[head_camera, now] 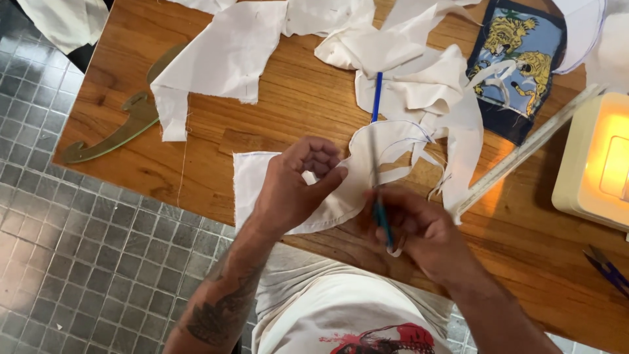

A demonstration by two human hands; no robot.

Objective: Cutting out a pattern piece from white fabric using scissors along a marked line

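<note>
My left hand [298, 187] pinches a fold of a white fabric piece [252, 174] that lies at the near edge of the wooden table [301, 98]. My right hand [419, 229] is closed around a thin blue tool [382, 223], its tip near the cloth's curved edge. The curved edge carries a drawn blue line [400, 131]. A blue pen [377, 97] lies on the table just beyond the cloth, partly under white scraps.
White fabric scraps [223, 56] cover the far part of the table. A translucent curved ruler [124, 124] lies left, a straight ruler [524, 154] right. A blue tiger-print cloth [517, 62], a lit cream sewing machine [599, 160] and blue snips [609, 270] are at right. Grey tiled floor [72, 242] lies left.
</note>
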